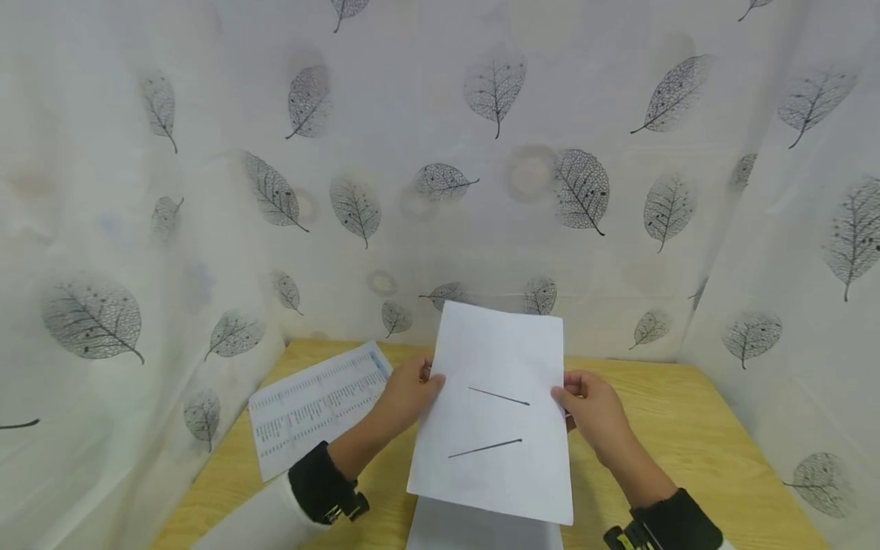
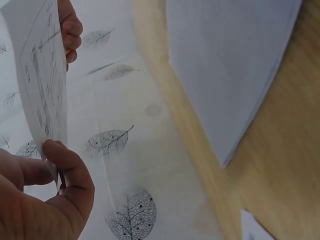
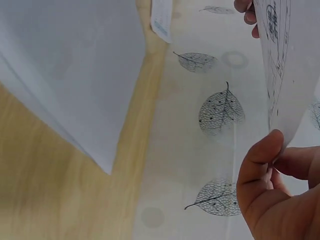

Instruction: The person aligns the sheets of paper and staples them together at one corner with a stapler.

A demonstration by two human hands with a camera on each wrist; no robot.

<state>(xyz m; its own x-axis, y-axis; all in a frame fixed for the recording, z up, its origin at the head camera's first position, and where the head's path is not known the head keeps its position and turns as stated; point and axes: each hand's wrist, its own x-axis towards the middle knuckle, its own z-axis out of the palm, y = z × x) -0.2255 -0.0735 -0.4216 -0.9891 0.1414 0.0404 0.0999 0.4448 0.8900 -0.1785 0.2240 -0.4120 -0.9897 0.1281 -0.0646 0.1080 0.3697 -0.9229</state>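
Observation:
A white sheet of paper (image 1: 509, 351) is raised above the table, tilted, with two slanting black lines on the side that faces me. My left hand (image 1: 406, 393) pinches its left edge between thumb and fingers. On the opposite edge, my right hand (image 1: 591, 409) pinches the paper at about the same height. Dark print and marks cover the far side of this sheet (image 2: 42, 75) in the left wrist view. Beneath it lies more white paper (image 1: 484, 525), partly hidden by the raised sheet.
A sheet printed with columns of small text (image 1: 316, 405) lies at a slant on the left of the yellow wooden table (image 1: 674, 435). White curtains with a leaf pattern (image 1: 426, 92) hang behind the table and along both sides.

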